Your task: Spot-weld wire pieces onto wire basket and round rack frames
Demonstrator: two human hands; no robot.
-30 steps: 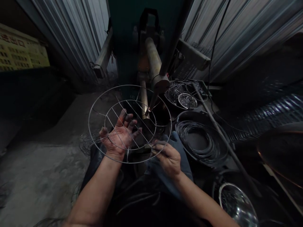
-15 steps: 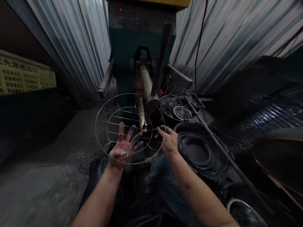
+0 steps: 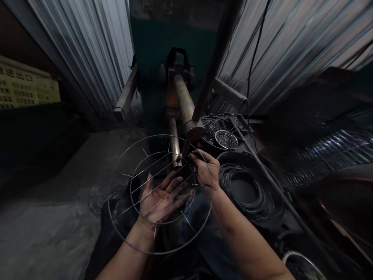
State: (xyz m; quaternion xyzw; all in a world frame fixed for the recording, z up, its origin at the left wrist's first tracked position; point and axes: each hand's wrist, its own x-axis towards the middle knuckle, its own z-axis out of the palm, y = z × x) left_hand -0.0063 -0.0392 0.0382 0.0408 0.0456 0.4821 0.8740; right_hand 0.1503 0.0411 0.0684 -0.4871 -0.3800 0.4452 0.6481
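Observation:
A round wire rack (image 3: 167,253) of two rings, parallel cross bars and short spokes lies tilted between my hands and the machine. My left hand (image 3: 159,200) is palm up beneath it, fingers spread; whether it bears the rack's weight I cannot tell. My right hand (image 3: 206,170) reaches the rack's right side, thumb and fingers pinched on a short wire mostly hidden by the fingertips. Just left of that pinch, the upper electrode (image 3: 187,145) comes down to the tip of the lower brass arm (image 3: 175,142), with the inner ring at their meeting point.
On the right stand a tub with coiled wire (image 3: 241,190) and a container of short metal pieces (image 3: 226,139). A long bar (image 3: 271,175) slants past them. Grey beams (image 3: 126,95) flank the machine. A yellow crate (image 3: 29,85) sits at far left.
The rack has turned and come lower and nearer. My left hand has shifted right and down under it, still open. My right hand stays pinched near the electrodes. The view has tipped down.

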